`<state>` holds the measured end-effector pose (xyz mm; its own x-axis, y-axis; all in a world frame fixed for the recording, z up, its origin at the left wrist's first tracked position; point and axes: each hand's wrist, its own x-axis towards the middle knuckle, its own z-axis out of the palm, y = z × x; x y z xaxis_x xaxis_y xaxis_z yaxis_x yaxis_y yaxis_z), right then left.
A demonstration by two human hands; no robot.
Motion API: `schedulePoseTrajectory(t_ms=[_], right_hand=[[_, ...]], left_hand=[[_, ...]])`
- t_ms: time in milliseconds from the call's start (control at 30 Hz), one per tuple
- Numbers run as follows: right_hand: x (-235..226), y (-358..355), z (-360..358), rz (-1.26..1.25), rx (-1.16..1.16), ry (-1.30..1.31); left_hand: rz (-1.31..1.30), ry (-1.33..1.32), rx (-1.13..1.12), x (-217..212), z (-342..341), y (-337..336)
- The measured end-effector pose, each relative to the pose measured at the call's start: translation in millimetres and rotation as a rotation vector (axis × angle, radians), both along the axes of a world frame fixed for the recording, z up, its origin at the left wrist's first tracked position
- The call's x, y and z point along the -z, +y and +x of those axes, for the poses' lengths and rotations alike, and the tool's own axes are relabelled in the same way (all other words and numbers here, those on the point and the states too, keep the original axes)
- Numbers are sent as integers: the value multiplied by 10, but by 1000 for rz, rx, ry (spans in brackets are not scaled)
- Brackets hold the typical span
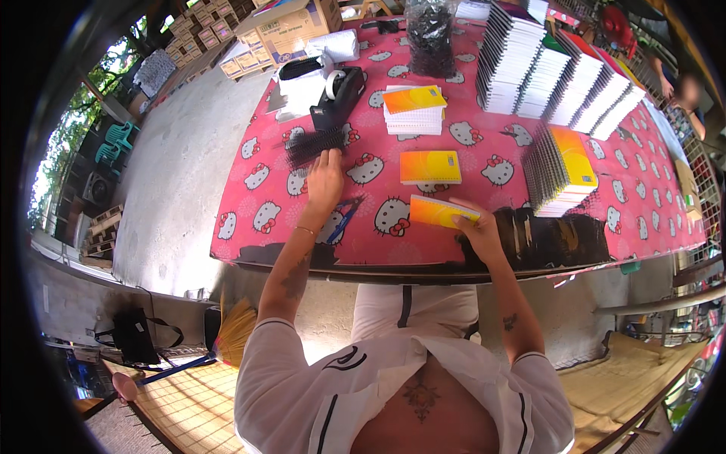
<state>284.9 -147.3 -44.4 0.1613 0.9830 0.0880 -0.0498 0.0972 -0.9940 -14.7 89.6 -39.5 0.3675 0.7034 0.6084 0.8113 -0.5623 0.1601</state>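
The white short-sleeved shirt with dark trim lies nearest the camera; beyond it stands the tabletop, covered in pink cloth printed with white cat faces, with a black patch along its near edge. The right hand pinches a thin rectangular orange-and-yellow booklet by its right end, just above the cloth near that edge; the left hand reaches farther forward, its fingers at a blurred bunch of black binding coils; whether they grip any coil, I cannot tell.

Near the left forearm lies a slim blue tool; beyond the held booklet lies a flat orange-and-yellow pad, and behind that a white paper stack topped by an orange-and-yellow cover; a black tape dispenser sits beyond the coils; to the right stand a coil-bound yellow-topped pile and, farther back, tall white-paged notebook stacks.
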Motion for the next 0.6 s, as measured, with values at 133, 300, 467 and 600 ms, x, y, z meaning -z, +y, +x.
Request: schedulePoseTrajectory(t_ms=[133, 300, 467, 600], right_hand=[[-52, -32, -15, -48, 0, 40], [16, -22, -1, 9, 15, 44], [-37, 6, -18, -38, -31, 38], [-88, 38, -15, 12, -17, 7]], left_hand=[[28, -51, 143, -6, 27, -170], [-58, -155, 208, -145, -94, -245], [-357, -11, 307, -155, -514, -228], [-246, -216, 255, -292, 49, -487]])
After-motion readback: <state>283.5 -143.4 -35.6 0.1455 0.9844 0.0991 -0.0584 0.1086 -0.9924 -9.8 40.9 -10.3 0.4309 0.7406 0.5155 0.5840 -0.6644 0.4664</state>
